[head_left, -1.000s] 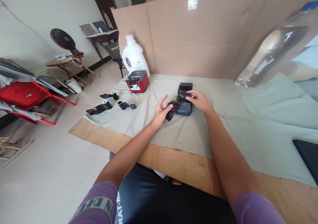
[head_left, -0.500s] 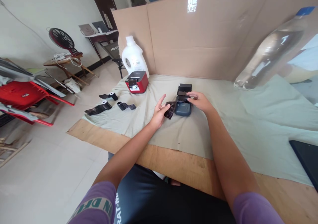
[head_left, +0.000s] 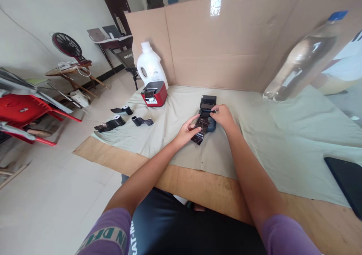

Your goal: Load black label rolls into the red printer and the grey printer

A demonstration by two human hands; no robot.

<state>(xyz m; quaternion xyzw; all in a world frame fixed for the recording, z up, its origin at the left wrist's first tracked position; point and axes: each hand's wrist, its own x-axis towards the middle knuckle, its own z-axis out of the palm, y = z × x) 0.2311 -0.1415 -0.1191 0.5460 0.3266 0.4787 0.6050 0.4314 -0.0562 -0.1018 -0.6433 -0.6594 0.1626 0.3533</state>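
The middle of the open dark device (head_left: 212, 125) on the cloth-covered counter (head_left: 109, 158) is hard to make out, since a glossy black strip (head_left: 199, 137) lies across its front and the fingers of the right hand (head_left: 223, 115) cover part of its compartment. The left hand (head_left: 187, 130) grips the strip, thumb on top, the other fingers partly hidden behind it. The right hand has its fingertips at the dark roll (head_left: 205, 113) in the compartment; whether they pinch it or only touch it, I cannot tell. The raised lid (head_left: 208, 101) stands behind. A dark phone-like slab (head_left: 346, 181) is cut off by the right edge. "PROJE" can be read on the folding chair (head_left: 127, 61), "RAT-M" on the dark trousers (head_left: 175, 225), and "N DF" on the left purple sleeve (head_left: 109, 234); print on the white jug (head_left: 152, 68) and on the red-and-black box (head_left: 161, 96) is too small to read. The jug is opaque, its contents hidden. The clear bottle (head_left: 301, 66), blue-capped and tilted in view, holds clear liquid. Three black rolls (head_left: 121, 120) with loose tails lie left of the hands.
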